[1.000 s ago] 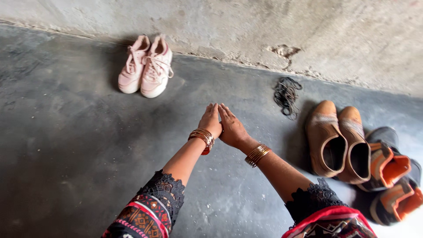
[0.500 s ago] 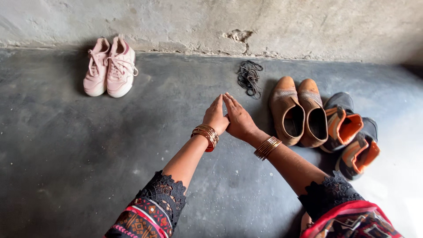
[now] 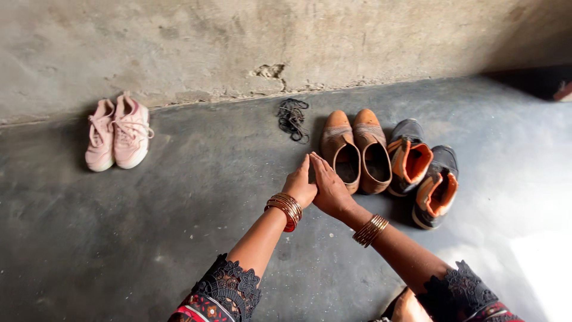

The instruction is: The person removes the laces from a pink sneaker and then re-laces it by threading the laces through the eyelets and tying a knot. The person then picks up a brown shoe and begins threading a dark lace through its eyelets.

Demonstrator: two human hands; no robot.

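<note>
My left hand (image 3: 300, 183) and my right hand (image 3: 329, 188) are pressed together palm to palm over the dark floor, fingers straight, holding nothing. Both wrists wear stacked metal bangles. Just beyond the fingertips stands a pair of brown slip-on shoes (image 3: 356, 149), side by side with toes toward the wall. To their right lie two dark grey shoes with orange lining (image 3: 424, 171). A pair of pink laced sneakers (image 3: 118, 137) sits far off to the left near the wall.
A small tangle of black laces or cord (image 3: 292, 118) lies by the foot of the rough concrete wall (image 3: 286, 42). The grey floor (image 3: 179, 203) runs out to the left and front. Bright light falls at the lower right.
The view has swung left, so the shoes now sit more centred. My hands stay joined and have shifted closer to the brown shoes.
</note>
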